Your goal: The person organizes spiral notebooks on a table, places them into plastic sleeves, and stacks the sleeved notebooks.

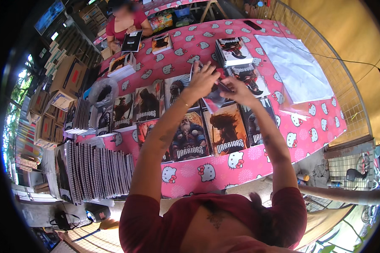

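Observation:
Above the middle of the table, a spiral notebook (pixel 214 102) with a glossy printed cover is tilted between my hands, and much of it is hidden. My left hand (pixel 202 81) reaches across its upper part, fingers curled over it. On the notebook's right side, my right hand (pixel 237 91) is closed in a pinch at the edge. Beneath and around them, spiral notebooks with warrior covers lie in rows, including one with a bearded figure (pixel 187 134) and one with an orange cover (pixel 228 130). Just right of my right hand lies another white-covered notebook (pixel 251 78).
A notebook stack (pixel 234 52) stands at the far right, near white sheets (pixel 297 67). Spiral notebooks (pixel 99 168) are packed in a long row at the near left. Cardboard boxes (pixel 67 76) pile up left. Across the pink table (pixel 181 185), another person (pixel 128 25) holds a black notebook (pixel 131 41).

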`<act>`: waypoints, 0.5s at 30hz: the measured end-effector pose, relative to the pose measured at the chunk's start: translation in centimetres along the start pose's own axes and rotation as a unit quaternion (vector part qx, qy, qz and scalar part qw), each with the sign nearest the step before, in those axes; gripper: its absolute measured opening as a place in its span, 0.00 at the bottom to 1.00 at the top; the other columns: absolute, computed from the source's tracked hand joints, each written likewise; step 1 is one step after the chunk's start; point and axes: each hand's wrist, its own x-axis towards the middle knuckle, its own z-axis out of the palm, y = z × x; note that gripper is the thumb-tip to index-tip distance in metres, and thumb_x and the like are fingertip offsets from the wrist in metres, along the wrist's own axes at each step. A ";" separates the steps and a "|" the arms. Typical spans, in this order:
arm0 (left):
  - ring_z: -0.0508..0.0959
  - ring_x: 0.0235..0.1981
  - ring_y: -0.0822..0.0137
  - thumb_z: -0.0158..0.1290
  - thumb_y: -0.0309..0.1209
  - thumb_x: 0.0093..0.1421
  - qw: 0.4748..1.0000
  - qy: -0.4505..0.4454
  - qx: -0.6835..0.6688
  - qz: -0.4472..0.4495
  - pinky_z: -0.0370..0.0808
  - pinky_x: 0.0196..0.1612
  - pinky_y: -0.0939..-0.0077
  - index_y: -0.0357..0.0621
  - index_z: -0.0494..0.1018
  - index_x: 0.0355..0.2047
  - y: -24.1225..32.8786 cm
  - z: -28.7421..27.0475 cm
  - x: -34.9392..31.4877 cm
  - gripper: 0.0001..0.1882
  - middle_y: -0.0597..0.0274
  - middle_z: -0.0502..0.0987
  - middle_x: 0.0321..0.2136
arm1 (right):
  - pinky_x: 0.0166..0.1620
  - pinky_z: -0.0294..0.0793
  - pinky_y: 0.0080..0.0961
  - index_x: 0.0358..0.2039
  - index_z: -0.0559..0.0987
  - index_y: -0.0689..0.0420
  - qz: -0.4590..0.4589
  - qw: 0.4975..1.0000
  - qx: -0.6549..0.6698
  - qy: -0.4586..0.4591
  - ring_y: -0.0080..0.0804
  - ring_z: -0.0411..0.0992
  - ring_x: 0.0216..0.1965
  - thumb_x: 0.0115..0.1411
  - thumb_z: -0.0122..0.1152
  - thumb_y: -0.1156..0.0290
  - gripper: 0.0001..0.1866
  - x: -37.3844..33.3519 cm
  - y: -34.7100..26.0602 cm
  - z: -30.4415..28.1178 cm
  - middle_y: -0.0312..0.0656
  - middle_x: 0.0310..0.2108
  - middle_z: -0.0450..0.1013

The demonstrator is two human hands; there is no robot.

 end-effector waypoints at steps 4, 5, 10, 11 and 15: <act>0.77 0.40 0.53 0.55 0.28 0.54 0.995 -0.005 -0.071 -0.067 0.66 0.54 0.50 0.47 0.72 0.35 -0.2 -6.8 -0.2 0.08 0.61 0.77 0.33 | 0.51 0.73 0.37 0.53 0.73 0.62 0.215 0.898 -0.198 0.329 0.44 0.75 0.45 0.54 0.63 0.44 0.36 0.0 4.7 -7.9 0.50 0.51 0.71; 0.78 0.37 0.52 0.55 0.28 0.55 0.993 0.062 -0.092 -0.050 0.69 0.49 0.53 0.46 0.72 0.35 1.3 -9.0 1.6 0.07 0.59 0.77 0.33 | 0.49 0.74 0.45 0.57 0.69 0.56 0.156 0.796 -0.493 0.314 0.52 0.73 0.48 0.52 0.65 0.44 0.39 -2.3 14.1 -12.4 0.53 0.59 0.62; 0.76 0.25 0.48 0.55 0.27 0.58 0.925 0.182 -0.231 -0.241 0.72 0.26 0.59 0.42 0.71 0.36 4.7 -15.8 -7.8 0.07 0.52 0.75 0.29 | 0.43 0.75 0.49 0.59 0.64 0.46 0.288 0.804 -0.412 0.319 0.55 0.74 0.45 0.54 0.63 0.57 0.33 -1.1 8.6 -9.1 0.50 0.54 0.66; 0.75 0.23 0.48 0.55 0.27 0.58 0.917 0.194 -0.244 -0.249 0.71 0.25 0.58 0.41 0.71 0.37 5.3 -16.7 -9.8 0.07 0.52 0.75 0.29 | 0.41 0.75 0.49 0.58 0.65 0.46 0.255 0.801 -0.406 0.359 0.55 0.75 0.42 0.55 0.62 0.60 0.31 -1.2 7.3 -9.3 0.50 0.53 0.67; 0.79 0.28 0.47 0.57 0.24 0.57 0.919 0.051 -0.248 -0.303 0.73 0.30 0.65 0.37 0.72 0.42 5.9 -22.0 -18.4 0.12 0.48 0.79 0.31 | 0.40 0.72 0.43 0.58 0.68 0.47 0.015 0.837 -0.326 0.439 0.52 0.74 0.42 0.52 0.63 0.77 0.32 -1.7 -6.1 -6.0 0.50 0.44 0.74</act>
